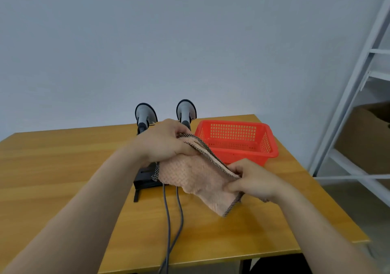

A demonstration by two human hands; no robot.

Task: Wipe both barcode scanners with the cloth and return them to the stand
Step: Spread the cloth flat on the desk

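Two grey barcode scanners stand upright in a black stand [141, 182] at the middle of the table: the left scanner [145, 115] and the right scanner [186, 111]. Their grey cables [168, 216] run toward the front edge. A pink waffle cloth [198, 180] with a dark checked border is held in the air in front of the stand. My left hand [166, 141] grips its upper end, and my right hand [255, 182] pinches its lower right edge. The cloth and my left hand hide the scanner handles and much of the stand.
An orange plastic basket [272, 145] sits on the wooden table [63, 168] to the right of the scanners. White metal shelving [358, 87] with a cardboard box [365, 138] stands at the right. A plain wall lies behind.
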